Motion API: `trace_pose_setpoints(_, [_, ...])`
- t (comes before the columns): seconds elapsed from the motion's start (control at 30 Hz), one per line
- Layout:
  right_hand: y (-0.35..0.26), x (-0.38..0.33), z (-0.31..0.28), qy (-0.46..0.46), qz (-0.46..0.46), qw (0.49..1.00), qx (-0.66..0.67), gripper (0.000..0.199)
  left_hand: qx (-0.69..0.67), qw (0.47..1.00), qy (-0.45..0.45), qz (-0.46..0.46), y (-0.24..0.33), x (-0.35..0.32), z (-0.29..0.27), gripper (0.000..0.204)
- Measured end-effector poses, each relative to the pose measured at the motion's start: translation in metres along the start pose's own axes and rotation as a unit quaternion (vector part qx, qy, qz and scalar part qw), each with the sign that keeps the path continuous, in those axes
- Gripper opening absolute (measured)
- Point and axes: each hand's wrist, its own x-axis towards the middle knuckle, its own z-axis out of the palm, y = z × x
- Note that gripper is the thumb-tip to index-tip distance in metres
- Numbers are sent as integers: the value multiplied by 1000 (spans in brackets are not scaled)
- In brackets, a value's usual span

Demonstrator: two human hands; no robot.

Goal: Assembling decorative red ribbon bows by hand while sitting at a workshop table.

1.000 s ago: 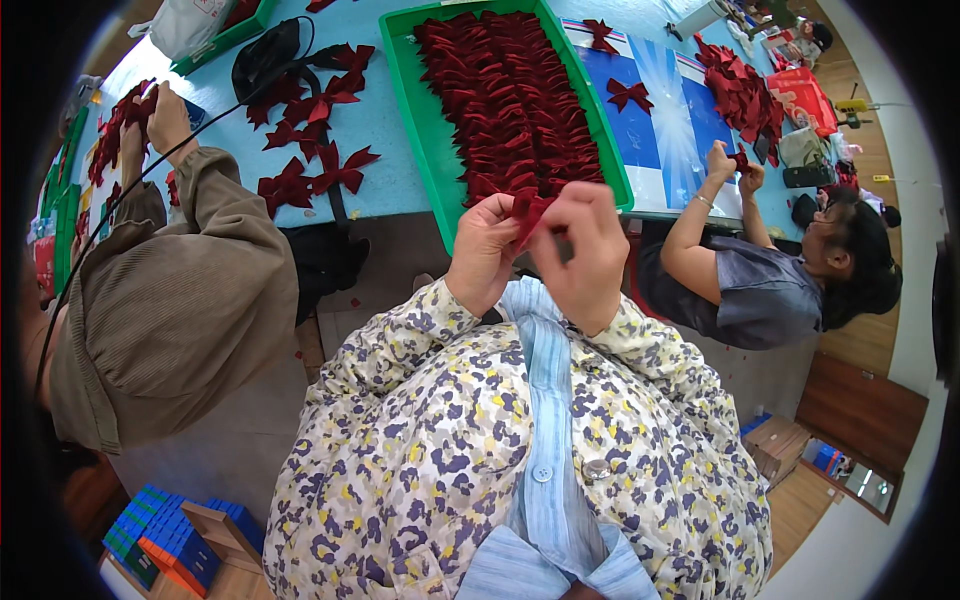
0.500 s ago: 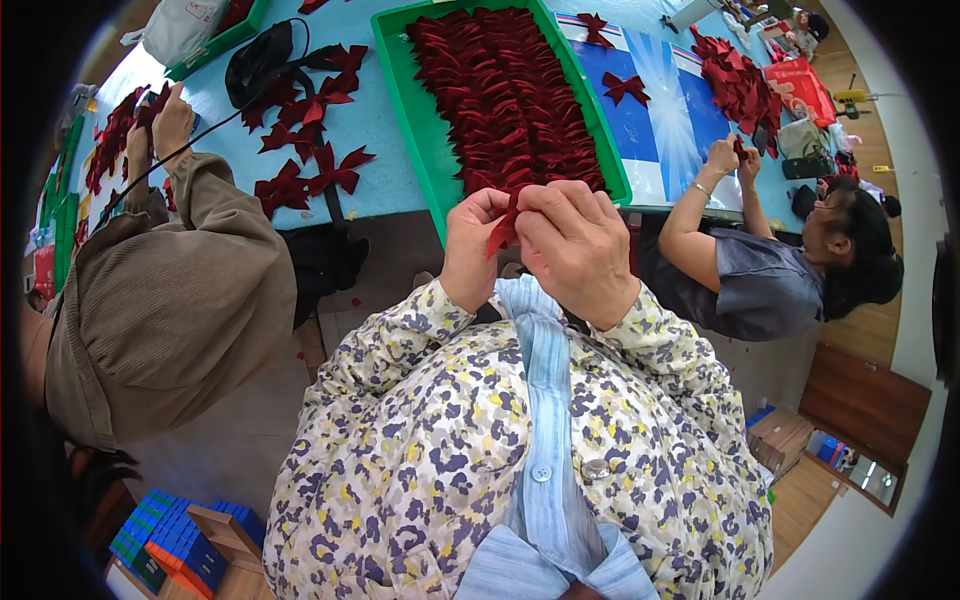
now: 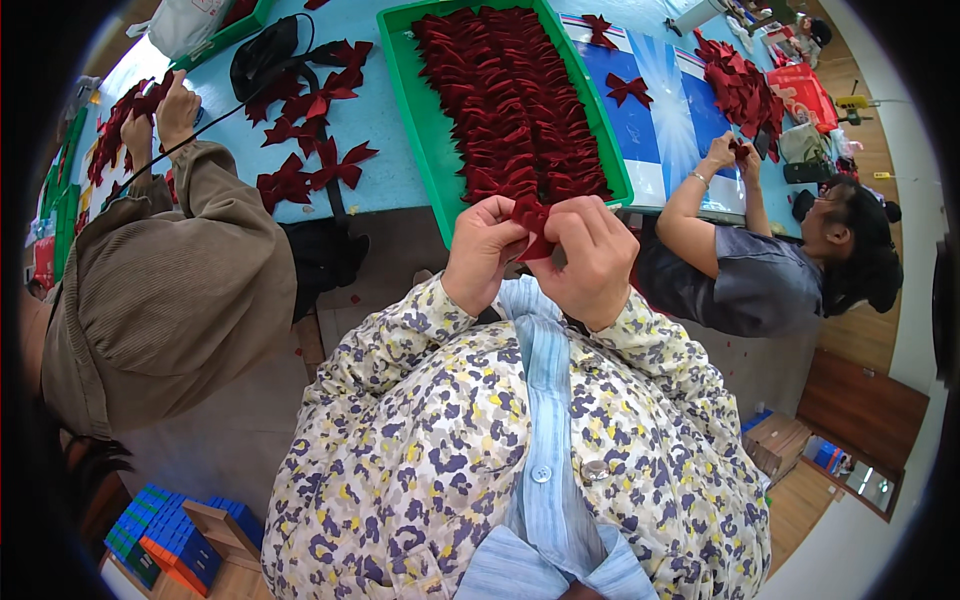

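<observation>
Between my two hands, just short of the green tray (image 3: pixel 425 120), sits a dark red fabric piece (image 3: pixel 532 222). My left hand (image 3: pixel 482 255) pinches its left edge; my right hand (image 3: pixel 590 258) grips the right, fingers curled over it. Its long axis seems to run up-down, though my fingers hide much. Both hands are equally near.

The bow piece (image 3: pixel 530 222) pinched between both hands is dark red cloth, soft and matt like velvet, as are the stacked pieces (image 3: pixel 510 100) in the tray (image 3: pixel 405 95), which is smooth green plastic. The counter (image 3: pixel 380 120) is a smooth, faintly shiny light blue. The neighbour's jacket (image 3: pixel 170 300) is ribbed brown corduroy. The floor (image 3: pixel 860 400) is polished wood.
</observation>
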Motion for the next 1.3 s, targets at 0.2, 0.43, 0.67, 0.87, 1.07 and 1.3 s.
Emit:
trace_pose_setpoints(0.2, [-18, 17, -4, -10, -98, 995, -3, 24, -90, 995, -32, 37, 9, -3, 16, 11])
trace_pose_setpoints(0.43, [20, -9, -55, 43, 161, 967, 193, 7, -61, 997, -44, 31, 18, -5, 31, 22])
trace_pose_setpoints(0.67, [46, 7, -84, -56, 339, 872, 349, 10, -79, 995, -44, 31, 9, -1, 61, 23])
trace_pose_setpoints(0.87, [58, 14, -90, -73, 109, 976, 172, 18, -90, 994, -55, -3, -3, 6, 63, 25])
trace_pose_setpoints(1.07, [48, 30, -84, -95, 164, 951, 246, 15, -57, 993, -50, 95, 1, 8, 56, 23])
trace_pose_setpoints(1.3, [28, 59, -116, -74, 175, 966, 178, 15, -44, 993, -23, 106, 20, -1, 88, 29])
